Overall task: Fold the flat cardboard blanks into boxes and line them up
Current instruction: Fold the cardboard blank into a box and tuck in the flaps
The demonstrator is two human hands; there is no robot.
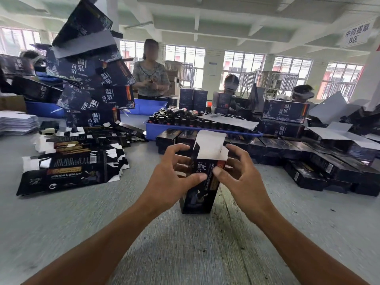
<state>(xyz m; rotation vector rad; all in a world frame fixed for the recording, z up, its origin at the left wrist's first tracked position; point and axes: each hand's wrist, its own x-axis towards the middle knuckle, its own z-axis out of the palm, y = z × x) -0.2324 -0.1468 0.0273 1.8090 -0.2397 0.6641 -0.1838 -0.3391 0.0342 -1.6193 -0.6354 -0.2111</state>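
A tall, narrow box (pixel 197 182) of glossy black printed card stands upright on the grey, grainy desk (pixel 61 223), near its middle, between the two hands. Its top is open: a white, matt lid flap (pixel 209 138) with rounded corners stands up at the back, and a smaller white side flap sticks up on the right. The left hand (pixel 172 171) curls round the box's left side, thumb pressed flat on the front face, fingers bent toward the upper edge. The right hand (pixel 240 173) holds the right side the same way, its thumb tip on the front face just beside the left thumb, fingers arched over the corner by the side flap.

To the left, flat blanks (pixel 67 171) lie fanned in a loose heap on the desk, black and shiny with white tabs showing at their ends. Behind them a leaning pile of larger dark cartons (pixel 96 87) with white characters rises high. A stack of white sheets (pixel 16 122) sits at the far left edge.

Behind the box, folded boxes (pixel 277 147) lie on their sides in rows, touching one another, running off to the right. A blue plastic tray (pixel 156 130) beyond them holds small dark bottles (pixel 185 118) with round caps, part covered by a white sheet. People stand and sit at the desk's far side.
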